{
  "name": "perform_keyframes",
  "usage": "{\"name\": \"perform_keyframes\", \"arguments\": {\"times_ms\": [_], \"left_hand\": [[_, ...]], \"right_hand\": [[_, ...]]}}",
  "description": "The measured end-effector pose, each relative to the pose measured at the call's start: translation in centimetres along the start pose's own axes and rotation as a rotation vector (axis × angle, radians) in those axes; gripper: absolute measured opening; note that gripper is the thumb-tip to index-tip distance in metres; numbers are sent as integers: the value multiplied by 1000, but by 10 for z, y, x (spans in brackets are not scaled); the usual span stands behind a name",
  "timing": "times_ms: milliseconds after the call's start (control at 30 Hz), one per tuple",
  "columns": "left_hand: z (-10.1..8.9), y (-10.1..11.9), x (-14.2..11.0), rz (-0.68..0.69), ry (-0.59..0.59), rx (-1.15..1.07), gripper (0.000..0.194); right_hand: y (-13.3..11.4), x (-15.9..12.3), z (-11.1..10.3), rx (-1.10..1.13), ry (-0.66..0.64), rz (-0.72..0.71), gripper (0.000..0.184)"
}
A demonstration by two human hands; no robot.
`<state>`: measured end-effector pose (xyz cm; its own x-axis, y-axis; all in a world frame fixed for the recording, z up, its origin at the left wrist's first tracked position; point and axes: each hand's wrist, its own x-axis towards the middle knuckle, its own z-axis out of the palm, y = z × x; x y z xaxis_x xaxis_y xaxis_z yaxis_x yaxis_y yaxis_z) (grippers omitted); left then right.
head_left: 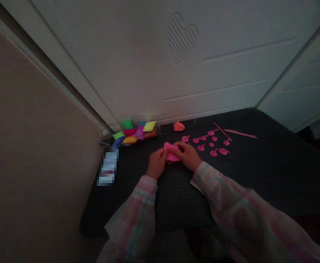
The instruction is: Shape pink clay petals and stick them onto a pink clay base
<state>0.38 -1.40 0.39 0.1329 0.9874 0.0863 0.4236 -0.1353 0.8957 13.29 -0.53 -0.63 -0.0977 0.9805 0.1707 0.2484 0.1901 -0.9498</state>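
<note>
Between my two hands is a soft, bright pink lump of modelling clay (172, 157), held just over the dark table. My left hand (157, 162) grips its left side, thumb pressed against it. On the other side my right hand (189, 155) pinches the clay with fingers and thumb. Several small flat pink clay pieces (213, 152), some with thin tails, lie to the right of my right hand. Beyond the lump sits a crumpled orange clay piece (178, 126).
Bright coloured clay packets (139, 132) lie in clear plastic at the back left. A blurred pale item (108, 167) rests near the left edge of the dark table (181, 204). Two thin pink sticks or tools (240, 133) lie back right. A white panel (138, 47) stands behind.
</note>
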Motion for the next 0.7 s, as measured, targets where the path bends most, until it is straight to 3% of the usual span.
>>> {"name": "perform_keyframes", "arguments": {"times_ms": [233,433,700], "left_hand": [[-3,7,0,-11,113,-123,36],[-1,1,4,-62,-63,-323,21],[2,-2,6,-157,-91,-497,24]], "right_hand": [[7,2,2,101,-23,33,26],[9,2,-1,8,1,0,24],[-1,-1,-4,-175,108,-76,33]]}}
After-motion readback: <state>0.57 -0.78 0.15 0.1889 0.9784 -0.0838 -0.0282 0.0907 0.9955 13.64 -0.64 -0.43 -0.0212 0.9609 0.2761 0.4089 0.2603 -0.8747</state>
